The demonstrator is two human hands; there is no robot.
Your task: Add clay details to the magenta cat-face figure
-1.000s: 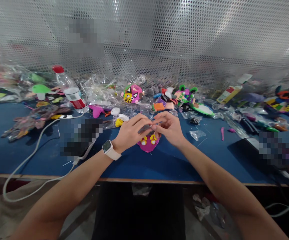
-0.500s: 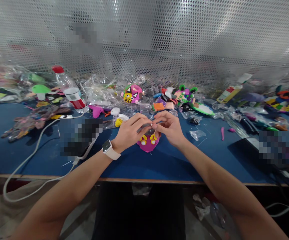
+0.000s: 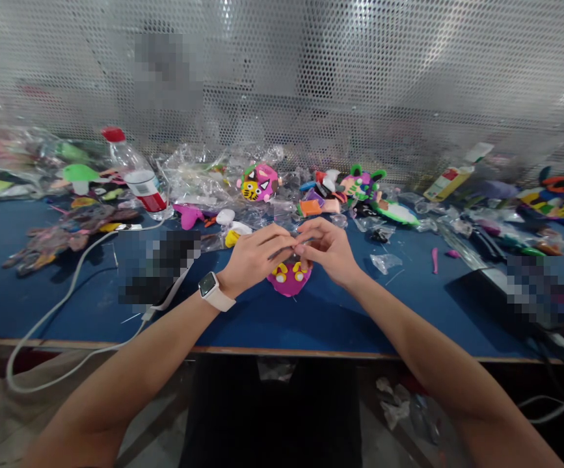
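Observation:
My left hand, with a watch on its wrist, meets my right hand fingertip to fingertip above the table. Both hands are closed in a pinch. Whatever lies between the fingertips is hidden by the fingers now. Just below them, on the blue table, lies a magenta clay face with yellow rings and white balls for eyes. Its upper part is covered by my hands. Yellow and white clay lumps rest just beyond my left hand.
A red-capped bottle, a cat-faced clay mask and clay packets line the back before a perforated metal panel. A phone with a white cable lies left; a dark device sits right. Magenta scraps lie nearby.
The tiny pale bit seen between my fingertips half a second ago is now covered by the fingers. My hands have barely moved, and the clay face stays in place.

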